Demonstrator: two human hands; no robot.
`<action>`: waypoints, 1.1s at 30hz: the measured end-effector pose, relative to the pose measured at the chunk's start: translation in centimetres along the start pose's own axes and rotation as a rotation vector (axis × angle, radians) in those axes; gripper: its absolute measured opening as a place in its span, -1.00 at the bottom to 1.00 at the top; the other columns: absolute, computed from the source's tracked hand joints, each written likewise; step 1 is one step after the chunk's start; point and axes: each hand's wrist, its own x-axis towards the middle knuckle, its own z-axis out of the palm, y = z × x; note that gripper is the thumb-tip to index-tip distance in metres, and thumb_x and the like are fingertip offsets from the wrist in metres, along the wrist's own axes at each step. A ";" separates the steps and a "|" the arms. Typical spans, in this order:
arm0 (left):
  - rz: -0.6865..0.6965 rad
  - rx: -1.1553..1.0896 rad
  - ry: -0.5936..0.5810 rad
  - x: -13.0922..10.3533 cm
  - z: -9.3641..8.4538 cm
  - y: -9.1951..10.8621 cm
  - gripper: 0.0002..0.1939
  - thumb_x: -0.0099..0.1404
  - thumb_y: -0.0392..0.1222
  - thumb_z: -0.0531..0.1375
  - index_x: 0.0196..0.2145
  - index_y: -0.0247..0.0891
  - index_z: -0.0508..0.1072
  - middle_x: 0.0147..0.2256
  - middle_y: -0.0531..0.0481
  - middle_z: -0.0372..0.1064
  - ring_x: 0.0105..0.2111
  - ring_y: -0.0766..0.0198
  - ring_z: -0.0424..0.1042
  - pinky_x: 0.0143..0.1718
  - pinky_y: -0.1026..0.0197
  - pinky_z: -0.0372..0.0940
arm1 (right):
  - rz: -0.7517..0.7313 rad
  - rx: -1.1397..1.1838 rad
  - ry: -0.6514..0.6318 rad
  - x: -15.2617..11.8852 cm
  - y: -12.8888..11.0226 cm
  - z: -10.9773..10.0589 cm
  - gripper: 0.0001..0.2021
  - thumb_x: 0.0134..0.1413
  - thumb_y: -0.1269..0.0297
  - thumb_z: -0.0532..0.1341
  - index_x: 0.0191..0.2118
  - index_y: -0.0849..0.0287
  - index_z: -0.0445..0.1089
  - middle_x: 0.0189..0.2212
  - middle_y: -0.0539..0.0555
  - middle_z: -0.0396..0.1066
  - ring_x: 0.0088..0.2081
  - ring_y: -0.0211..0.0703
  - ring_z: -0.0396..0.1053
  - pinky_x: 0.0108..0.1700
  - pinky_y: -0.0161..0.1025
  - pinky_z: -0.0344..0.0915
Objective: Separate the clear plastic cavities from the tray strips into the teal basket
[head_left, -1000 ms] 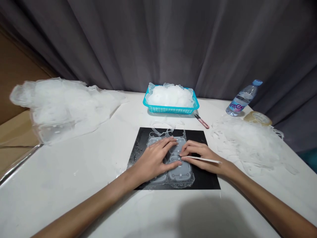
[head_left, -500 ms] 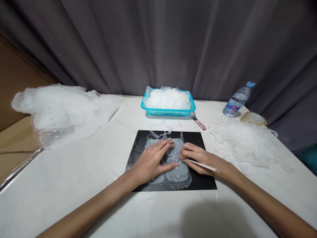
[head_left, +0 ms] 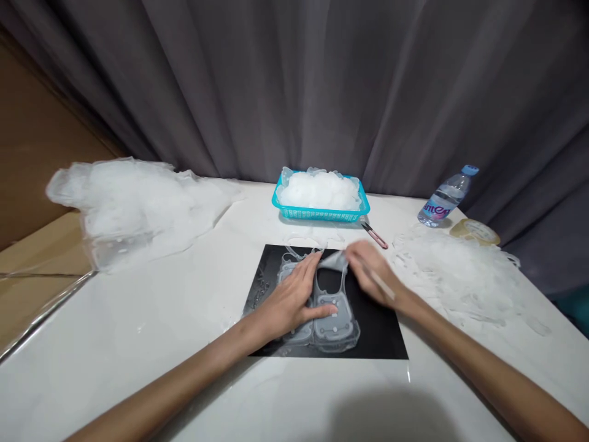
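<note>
A translucent, rubbery-looking molded sheet with rounded rectangular panels lies on a black mat. My left hand rests on it with fingers stretched and thumb out to the side, covering its left part. Off the upper right panel, my right hand lifts a translucent piece, pinched by one corner. Under it a rounded opening shows the black mat. A thin white stick also sits in my right hand, slanting back toward the wrist; motion blurs it.
Behind the mat stands a blue basket heaped with whitish translucent pieces, beside thread snips. Piled clear sheets lie left, near a cardboard box. At right are translucent scraps, a tape roll and a water bottle.
My right hand has moved up and away from me, peeling the upper right panel out of the sheet and leaving an opening. My left hand still presses the sheet. The view has shifted slightly.
</note>
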 end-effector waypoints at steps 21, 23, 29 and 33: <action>-0.022 -0.432 0.205 0.3 -2.1 -0.1 -0.67 0.34 0.12 0.32 -0.08 -0.12 0.50 -0.07 -0.03 0.50 -0.03 0.04 0.49 0.10 -0.05 0.36 | 0.340 0.732 -0.858 7.2 -4.0 -4.1 -0.73 0.25 0.09 0.31 -0.23 0.25 0.51 -0.60 -0.09 0.37 -0.58 -0.32 0.33 -0.50 -0.38 0.26; -0.039 -0.488 0.215 0.6 -2.1 -0.1 -0.71 0.34 0.07 0.32 -0.14 -0.17 0.49 -0.16 -0.02 0.49 -0.11 0.09 0.49 0.02 0.01 0.38 | 0.341 0.738 -0.893 7.1 -4.1 -4.1 -0.73 0.24 0.10 0.31 -0.20 0.26 0.52 -0.61 -0.09 0.38 -0.60 -0.33 0.35 -0.52 -0.40 0.27; -0.016 -0.658 0.238 0.7 -2.1 -0.3 -0.68 0.29 -0.02 0.40 -0.14 -0.18 0.42 -0.14 -0.01 0.47 -0.08 0.15 0.49 0.03 0.10 0.35 | 0.334 0.713 -0.932 7.0 -4.3 -4.4 -0.75 0.24 0.19 0.33 -0.10 0.28 0.57 -0.55 -0.06 0.43 -0.59 -0.33 0.42 -0.54 -0.43 0.30; -0.014 -0.541 0.169 0.5 -2.4 -0.3 -0.73 0.43 0.05 0.26 -0.20 -0.22 0.52 -0.23 -0.01 0.50 -0.18 0.16 0.46 -0.09 0.14 0.34 | 0.283 0.734 -0.912 7.2 -4.4 -5.0 -0.67 0.24 0.20 0.34 0.08 0.18 0.53 -0.37 -0.01 0.50 -0.51 -0.35 0.42 -0.48 -0.43 0.38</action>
